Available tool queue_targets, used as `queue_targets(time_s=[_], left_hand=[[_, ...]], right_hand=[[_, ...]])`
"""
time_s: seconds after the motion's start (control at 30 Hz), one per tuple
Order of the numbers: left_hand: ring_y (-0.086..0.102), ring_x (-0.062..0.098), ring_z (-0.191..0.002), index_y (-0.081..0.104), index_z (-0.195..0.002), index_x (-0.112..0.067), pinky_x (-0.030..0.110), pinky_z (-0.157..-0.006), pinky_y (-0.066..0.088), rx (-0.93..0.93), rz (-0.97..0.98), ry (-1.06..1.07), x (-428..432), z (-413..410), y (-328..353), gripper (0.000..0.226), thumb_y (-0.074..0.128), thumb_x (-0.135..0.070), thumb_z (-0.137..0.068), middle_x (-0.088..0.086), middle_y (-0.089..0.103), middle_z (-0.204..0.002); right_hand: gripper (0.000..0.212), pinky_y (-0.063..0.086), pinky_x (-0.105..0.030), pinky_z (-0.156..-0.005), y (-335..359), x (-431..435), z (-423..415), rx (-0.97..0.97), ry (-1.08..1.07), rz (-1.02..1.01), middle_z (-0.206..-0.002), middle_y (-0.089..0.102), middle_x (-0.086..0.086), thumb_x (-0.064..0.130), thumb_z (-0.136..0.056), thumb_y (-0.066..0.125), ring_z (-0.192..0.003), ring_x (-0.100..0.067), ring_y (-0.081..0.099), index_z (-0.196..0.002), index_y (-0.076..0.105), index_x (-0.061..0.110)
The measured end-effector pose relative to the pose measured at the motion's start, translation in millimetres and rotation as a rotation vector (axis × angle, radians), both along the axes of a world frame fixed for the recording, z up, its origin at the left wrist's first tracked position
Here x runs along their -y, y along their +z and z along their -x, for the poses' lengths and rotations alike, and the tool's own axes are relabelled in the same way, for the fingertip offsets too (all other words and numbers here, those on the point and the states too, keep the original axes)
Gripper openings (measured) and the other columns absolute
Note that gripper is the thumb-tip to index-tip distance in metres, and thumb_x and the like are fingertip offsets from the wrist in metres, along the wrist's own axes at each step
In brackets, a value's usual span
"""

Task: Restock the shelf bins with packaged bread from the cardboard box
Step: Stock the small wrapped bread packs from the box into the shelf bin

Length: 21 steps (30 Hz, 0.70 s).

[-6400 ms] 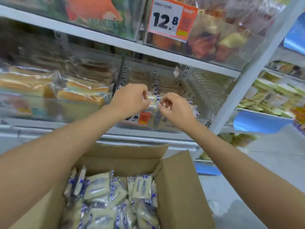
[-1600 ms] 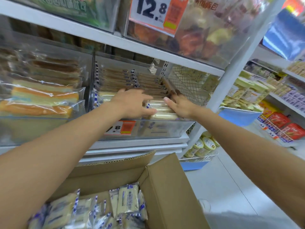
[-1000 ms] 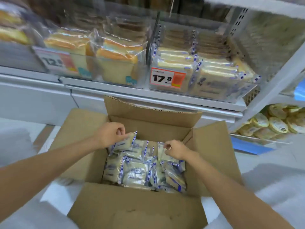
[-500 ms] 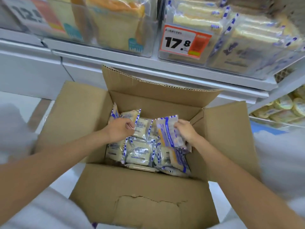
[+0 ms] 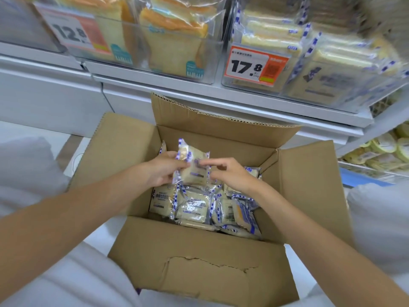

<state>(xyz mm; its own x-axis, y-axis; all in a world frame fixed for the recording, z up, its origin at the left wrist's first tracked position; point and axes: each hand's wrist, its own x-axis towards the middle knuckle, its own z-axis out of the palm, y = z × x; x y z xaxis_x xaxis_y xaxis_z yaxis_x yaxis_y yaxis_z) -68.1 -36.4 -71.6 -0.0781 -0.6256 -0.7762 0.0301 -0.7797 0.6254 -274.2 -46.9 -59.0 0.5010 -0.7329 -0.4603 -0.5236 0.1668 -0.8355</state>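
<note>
- Cardboard box [image 5: 199, 267] stands open below the shelf, with many blue-striped bread packets [image 5: 192, 207] still lying in its bottom.
- Half a second ago the two hands were low among those packets and apart. Now they meet above them on one lifted packet [image 5: 192, 167], held upright over the middle of the box.
- The left hand [image 5: 162, 170] grips the packet's left side with its fingers curled round it. The right hand [image 5: 229, 172] pinches the right seam, index finger laid across the face.
- I cannot tell whether a second packet is stacked behind it.
- This looks like a fresh pick. The carry up to the shelf bin [image 5: 332, 85] beside the 17.8 price tag [image 5: 254, 65] should follow, and that bin already looks well filled.
</note>
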Motion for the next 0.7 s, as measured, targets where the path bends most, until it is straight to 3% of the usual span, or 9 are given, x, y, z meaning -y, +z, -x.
queue_targets(time_s=[0.03, 0.13, 0.23, 0.33, 0.4, 0.47, 0.57, 0.63, 0.7], left_hand=[[0.066, 0.023, -0.1, 0.052, -0.134, -0.011, 0.04, -0.08, 0.058, 0.028, 0.009, -0.005, -2, -3, -5, 0.05, 0.069, -0.007, -0.088, 0.012, 0.067, -0.119], [0.066, 0.022, -0.103, 0.05, -0.136, -0.014, 0.036, -0.072, 0.059, -0.1, -0.002, 0.005, -4, -7, -5, 0.052, 0.067, -0.003, -0.088, 0.008, 0.067, -0.118], [0.07, 0.022, -0.097, 0.06, -0.123, -0.014, 0.036, -0.073, 0.058, -0.165, 0.021, -0.041, -5, -1, 2, 0.035, 0.065, -0.006, -0.089, 0.008, 0.072, -0.112], [0.07, 0.023, -0.096, 0.062, -0.118, -0.011, 0.036, -0.08, 0.058, -0.02, 0.044, -0.08, -9, -7, -2, 0.034, 0.071, -0.013, -0.086, 0.01, 0.073, -0.11], [0.07, 0.022, -0.093, 0.061, -0.118, -0.008, 0.036, -0.081, 0.058, 0.107, 0.072, 0.014, -10, -20, -12, 0.036, 0.073, -0.011, -0.084, 0.012, 0.072, -0.11], [0.07, 0.013, -0.075, 0.062, -0.111, -0.007, 0.024, -0.062, 0.057, 0.175, 0.101, 0.102, -15, -31, -14, 0.025, 0.069, -0.005, -0.087, 0.01, 0.072, -0.101], [0.059, 0.002, -0.042, 0.057, -0.113, -0.004, 0.015, -0.037, 0.043, 0.195, 0.108, 0.19, -23, -47, -17, 0.024, 0.064, -0.002, -0.09, 0.001, 0.065, -0.067], [0.065, 0.005, -0.047, 0.057, -0.117, -0.003, 0.018, -0.04, 0.047, 0.174, 0.107, 0.204, -29, -53, -18, 0.028, 0.064, -0.003, -0.09, 0.004, 0.068, -0.079], [0.072, 0.011, -0.063, 0.058, -0.121, -0.003, 0.022, -0.046, 0.052, 0.162, 0.081, 0.194, -33, -57, -21, 0.032, 0.066, -0.005, -0.09, 0.009, 0.071, -0.096]], right_hand=[[0.056, 0.045, -0.045, -0.105, -3, 2, 3, -0.031, -0.09, 0.023, -0.147, 0.046, 0.008, 0.01, -0.087, 0.061, -0.125, -0.037, 0.051, -0.138, 0.053, 0.031], [0.077, 0.037, -0.039, -0.11, -18, 9, 12, -0.108, -0.254, 0.043, -0.15, 0.035, 0.006, 0.019, -0.087, 0.07, -0.133, -0.018, 0.041, -0.151, 0.028, 0.023], [0.053, 0.053, -0.031, -0.092, -33, 10, 12, 0.07, -0.318, -0.169, -0.123, 0.064, -0.005, 0.011, -0.087, 0.07, -0.108, -0.021, 0.063, -0.135, 0.048, 0.011], [0.034, 0.056, -0.029, -0.088, -45, 11, 8, 0.134, -0.261, -0.223, -0.109, 0.071, -0.003, 0.015, -0.088, 0.071, -0.097, -0.018, 0.069, -0.118, 0.059, 0.023], [0.034, 0.056, -0.029, -0.087, -58, 12, 9, 0.118, -0.249, -0.265, -0.114, 0.069, -0.004, 0.014, -0.09, 0.068, -0.099, -0.017, 0.068, -0.123, 0.06, 0.018], [0.032, 0.054, -0.03, -0.087, -81, 13, 11, -0.044, -0.211, -0.221, -0.124, 0.062, -0.003, 0.008, -0.092, 0.063, -0.108, -0.018, 0.064, -0.124, 0.059, 0.01], [0.053, 0.043, -0.034, -0.105, -124, 3, 11, -0.268, -0.049, -0.2, -0.136, 0.052, -0.006, 0.01, -0.092, 0.064, -0.131, -0.026, 0.049, -0.141, 0.046, 0.007], [0.072, 0.04, -0.031, -0.105, -147, -6, 6, -0.344, 0.065, -0.22, -0.154, 0.035, -0.005, 0.019, -0.092, 0.066, -0.133, -0.024, 0.046, -0.153, 0.028, 0.015], [0.079, 0.043, -0.031, -0.099, -164, -12, -2, -0.429, 0.13, -0.206, -0.156, 0.033, -0.005, 0.025, -0.09, 0.068, -0.127, -0.024, 0.049, -0.154, 0.023, 0.017]])
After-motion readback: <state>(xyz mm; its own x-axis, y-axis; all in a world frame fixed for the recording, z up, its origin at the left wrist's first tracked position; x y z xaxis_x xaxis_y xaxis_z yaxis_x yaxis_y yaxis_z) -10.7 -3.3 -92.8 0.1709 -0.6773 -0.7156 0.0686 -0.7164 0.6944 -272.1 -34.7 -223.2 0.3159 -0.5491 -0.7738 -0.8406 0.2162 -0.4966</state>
